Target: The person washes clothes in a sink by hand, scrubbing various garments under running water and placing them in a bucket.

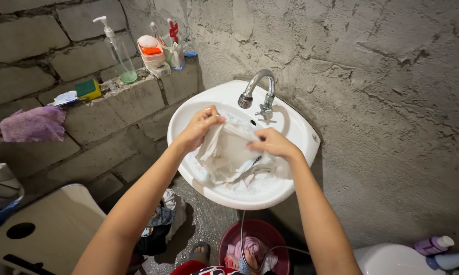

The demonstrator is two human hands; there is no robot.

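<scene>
Your left hand is pinching the upper left edge of a wet white cloth, fingers closed on it; your right hand is gripping the cloth's right side, knuckles up, fingertips hidden in the folds. The cloth is hanging between both hands over the white basin, its lower part trailing into soapy water, where folds and foam are blurring together and getting hard to separate. The chrome tap is sitting just behind and above your hands, spout pointing at the cloth, so room upward is tight. A rough concrete wall is closing off the right and back. To the left, a block ledge is carrying a clear pump bottle, a pink soap holder, a cup of toothbrushes, a green and yellow sponge and a purple cloth, all well apart from your hands. Below the basin, a red bucket of laundry is partly cut off by the frame edge, with a thin hose dropping into it. A pile of clothes is lying on the floor beside it. Open room is mostly toward you, at the basin's near rim.
</scene>
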